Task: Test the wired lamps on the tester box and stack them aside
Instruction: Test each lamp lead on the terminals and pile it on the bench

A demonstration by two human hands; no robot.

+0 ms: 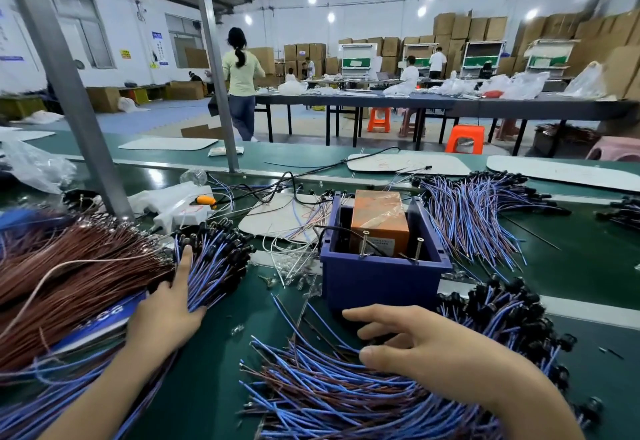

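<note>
The tester box is a blue open bin with an orange block and two upright screws inside, standing mid-table. My left hand lies with straight fingers on a fan of blue-wired lamps with black heads at the left. My right hand hovers with loosely spread fingers over a second pile of blue and brown wired lamps just in front of the box. It holds nothing that I can see.
A mass of brown wires lies far left. More blue-wired lamps fan out right of the box. A white power strip and a grey post stand behind. People work at tables in the background.
</note>
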